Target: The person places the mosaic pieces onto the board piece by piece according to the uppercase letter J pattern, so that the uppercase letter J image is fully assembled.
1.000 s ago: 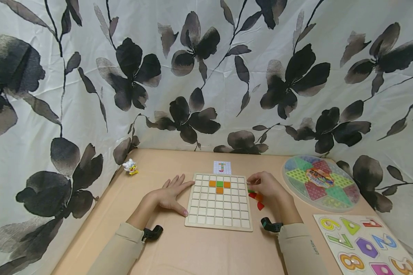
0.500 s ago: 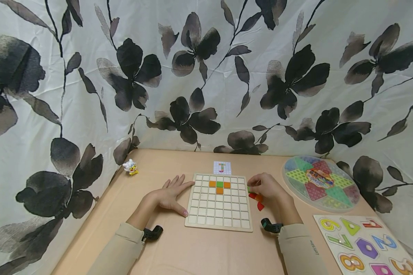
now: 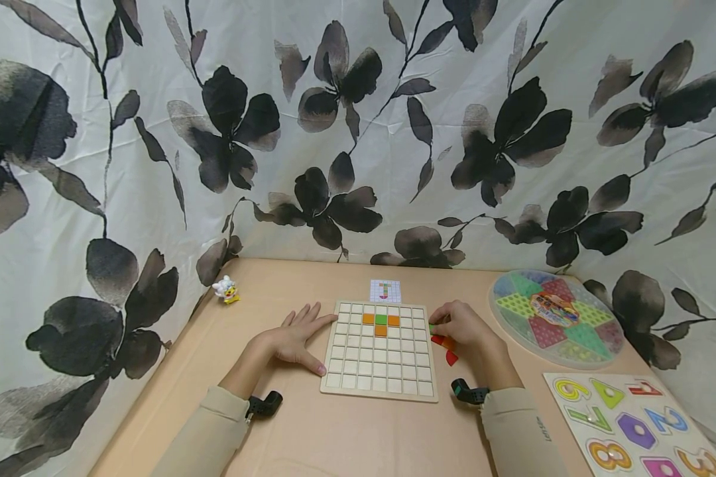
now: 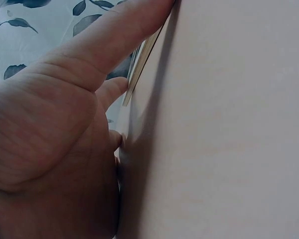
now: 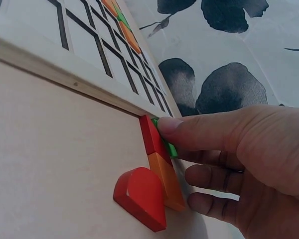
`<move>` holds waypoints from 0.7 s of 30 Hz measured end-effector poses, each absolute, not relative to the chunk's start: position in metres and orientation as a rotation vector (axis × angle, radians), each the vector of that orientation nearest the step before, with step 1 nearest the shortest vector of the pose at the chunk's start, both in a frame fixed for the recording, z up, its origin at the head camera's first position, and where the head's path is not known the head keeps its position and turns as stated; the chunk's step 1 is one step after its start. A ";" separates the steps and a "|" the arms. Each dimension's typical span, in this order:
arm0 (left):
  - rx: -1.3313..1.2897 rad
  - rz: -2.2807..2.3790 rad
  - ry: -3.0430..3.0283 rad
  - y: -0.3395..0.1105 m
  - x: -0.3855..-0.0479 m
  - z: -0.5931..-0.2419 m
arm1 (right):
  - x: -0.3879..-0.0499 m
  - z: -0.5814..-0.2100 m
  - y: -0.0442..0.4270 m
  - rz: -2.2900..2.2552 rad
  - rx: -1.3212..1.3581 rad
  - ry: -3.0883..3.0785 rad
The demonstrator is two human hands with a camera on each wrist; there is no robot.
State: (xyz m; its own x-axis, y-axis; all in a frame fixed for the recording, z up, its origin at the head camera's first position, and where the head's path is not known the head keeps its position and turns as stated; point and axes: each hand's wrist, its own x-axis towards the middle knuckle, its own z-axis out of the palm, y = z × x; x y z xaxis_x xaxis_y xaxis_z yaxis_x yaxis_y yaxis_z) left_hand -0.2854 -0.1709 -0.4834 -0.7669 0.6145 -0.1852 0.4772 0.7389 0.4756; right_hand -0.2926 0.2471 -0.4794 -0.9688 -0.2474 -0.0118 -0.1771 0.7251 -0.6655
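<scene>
Seen from above, little has changed over the last second: the cream square-celled wooden board (image 3: pixel 379 366) lies flat on the tan table (image 3: pixel 322 434), with the same three orange square tiles (image 3: pixel 380 330) around one green square tile (image 3: pixel 381 319), so the arrangement appears no further along. Beyond its far edge is a white gridded card (image 3: pixel 385 290) bearing a small coloured J-like figure. The left hand (image 3: pixel 291 339), fingers straight and spread, touches the board's left edge with thumb and index finger, grasping nothing. Just beside the right edge, the right hand (image 3: pixel 467 328) has barely moved; its thumb and curled fingers seem to pinch a small green block (image 5: pixel 172 150). Against that block lies a red slab-shaped block (image 5: pixel 151 133), then an orange block (image 5: pixel 165 180), with a round-ended red block (image 5: pixel 141 193) nearest the wearer.
</scene>
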 end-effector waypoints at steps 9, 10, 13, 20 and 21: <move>0.853 0.623 2.601 -0.173 -0.289 -0.488 | -0.294 -0.479 0.247 -1.069 -0.391 2.823; 0.860 0.645 2.596 -0.173 -0.290 -0.490 | -0.294 -0.479 0.247 -1.070 -0.392 2.824; 0.887 0.669 2.598 -0.175 -0.293 -0.497 | -0.294 -0.479 0.246 -1.080 -0.379 2.822; 0.858 0.631 2.603 -0.173 -0.289 -0.489 | -0.293 -0.478 0.245 -1.137 -0.333 2.817; 0.860 0.635 2.596 -0.172 -0.288 -0.487 | -0.293 -0.478 0.245 -1.143 -0.329 2.817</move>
